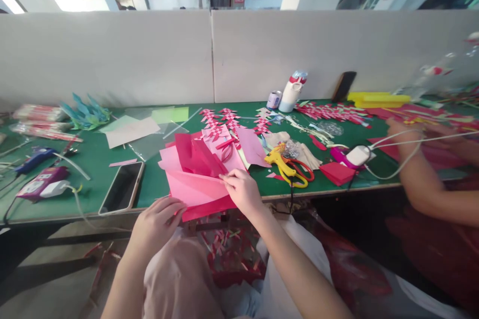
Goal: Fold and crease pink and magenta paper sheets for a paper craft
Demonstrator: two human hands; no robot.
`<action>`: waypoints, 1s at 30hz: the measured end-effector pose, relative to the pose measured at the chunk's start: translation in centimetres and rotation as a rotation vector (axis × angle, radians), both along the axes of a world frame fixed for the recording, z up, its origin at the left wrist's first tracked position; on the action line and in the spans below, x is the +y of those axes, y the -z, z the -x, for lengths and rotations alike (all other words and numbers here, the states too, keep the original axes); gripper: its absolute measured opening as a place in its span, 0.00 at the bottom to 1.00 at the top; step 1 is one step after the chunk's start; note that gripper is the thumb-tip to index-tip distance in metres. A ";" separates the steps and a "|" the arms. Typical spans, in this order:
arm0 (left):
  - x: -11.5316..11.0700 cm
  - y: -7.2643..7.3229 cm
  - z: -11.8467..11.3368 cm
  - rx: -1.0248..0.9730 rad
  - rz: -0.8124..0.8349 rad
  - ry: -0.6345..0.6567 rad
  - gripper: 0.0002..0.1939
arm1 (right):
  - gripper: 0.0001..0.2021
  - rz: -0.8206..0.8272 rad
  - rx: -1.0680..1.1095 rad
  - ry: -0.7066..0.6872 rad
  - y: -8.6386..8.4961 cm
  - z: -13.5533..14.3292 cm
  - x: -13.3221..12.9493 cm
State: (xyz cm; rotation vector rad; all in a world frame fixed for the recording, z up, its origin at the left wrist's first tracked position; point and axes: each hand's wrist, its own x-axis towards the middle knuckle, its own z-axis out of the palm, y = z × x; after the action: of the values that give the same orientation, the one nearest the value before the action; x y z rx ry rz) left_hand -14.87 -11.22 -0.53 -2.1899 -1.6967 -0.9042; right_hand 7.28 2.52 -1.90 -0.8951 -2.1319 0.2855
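Pink paper sheets [194, 188] and red paper sheets [202, 156] lie in a loose stack at the table's front edge. My right hand [242, 190] pinches the right end of a pink sheet, which is bowed up a little. At the lower left corner of the stack, my left hand [159, 218] has its fingers closed over the paper edge; its thumb is mostly hidden. Behind the stack lie woven pink-and-white paper strips [215, 123]. A lilac paper sheet [251, 147] and yellow-handled scissors [286, 167] are to the right of it.
A phone [122, 187] lies left of the stack. Farther left are a blue glue gun [34, 162] and a purple power strip [43, 183]. A white bottle [293, 92] and a can [274, 99] stand by the partition [284, 50]. Another person's arm [422, 184] reaches in from the right.
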 end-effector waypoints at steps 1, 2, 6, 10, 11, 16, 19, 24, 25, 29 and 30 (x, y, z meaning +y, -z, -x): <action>-0.2 0.6 -0.2 -0.041 0.032 -0.042 0.06 | 0.10 -0.042 0.015 -0.005 0.3 -0.1 -0.3; -0.5 1.0 -0.3 -0.094 0.077 -0.071 0.06 | 0.10 -0.088 0.038 -0.009 0.5 -0.2 -0.5; -1.1 1.9 -1.0 -0.457 0.358 -0.201 0.10 | 0.07 -0.208 0.107 -0.039 1.0 -0.7 -1.6; -0.7 2.2 -1.1 -0.907 0.513 -0.365 0.20 | 0.08 -0.227 0.091 -0.075 1.1 -1.1 -2.6; -0.5 2.3 -1.0 -0.995 0.519 -0.378 0.23 | 0.08 -0.231 0.079 -0.090 1.0 -1.1 -2.8; 1.0 2.6 -0.9 -1.329 0.517 -0.418 0.25 | 0.10 -0.249 0.033 -0.166 1.3 -1.2 -3.8; 1.6 2.4 -0.9 -1.430 0.512 -0.431 0.20 | 0.08 -0.226 0.013 -0.188 1.6 -1.2 -4.1; 1.5 2.1 -0.4 -1.486 0.471 -0.380 0.26 | 0.06 -0.156 -0.035 -0.205 2.1 -1.2 -4.1; 1.4 2.2 -0.3 -1.487 0.462 -0.369 0.27 | 0.06 -0.156 -0.043 -0.208 2.1 -1.3 -4.1; 1.2 2.1 -0.3 -1.477 0.446 -0.331 0.31 | 0.06 -0.156 -0.101 -0.194 2.3 -1.0 -4.4; 1.2 2.0 -0.4 -1.472 0.444 -0.323 0.31 | 0.09 -0.150 -0.118 -0.185 2.3 -0.8 -4.4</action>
State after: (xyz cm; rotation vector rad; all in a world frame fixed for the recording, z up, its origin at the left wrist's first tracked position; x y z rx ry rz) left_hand -14.44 -10.02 -2.53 -1.1426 -2.8528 -2.5314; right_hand 8.12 -1.92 -4.15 -0.6441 -2.3159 0.1661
